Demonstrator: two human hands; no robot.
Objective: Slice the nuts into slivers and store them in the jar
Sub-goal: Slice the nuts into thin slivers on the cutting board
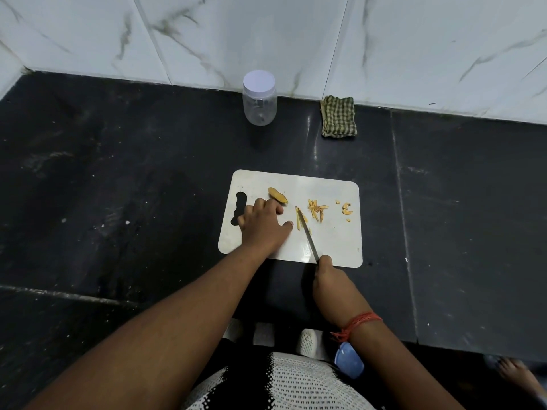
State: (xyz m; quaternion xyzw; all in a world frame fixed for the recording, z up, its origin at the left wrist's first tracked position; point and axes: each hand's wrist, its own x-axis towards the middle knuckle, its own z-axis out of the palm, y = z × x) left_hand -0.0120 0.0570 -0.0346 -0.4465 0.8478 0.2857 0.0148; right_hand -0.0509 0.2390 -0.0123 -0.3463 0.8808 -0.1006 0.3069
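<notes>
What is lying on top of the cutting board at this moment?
On the cutting board: uncut nuts, slivers, a few bits, the left hand, and the knife tip among slivers, held by the right hand. Anything under the left palm is hidden.

left hand (pixel 262 224): flat, fingers spread (palm down) | right hand (pixel 328 279): fisted, arm extended

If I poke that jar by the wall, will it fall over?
The jar looks like clear plastic and empty, so it is probably light and would slide or tip easily. It stands upright with its lid on, and its round body would likely roll once down.
</notes>
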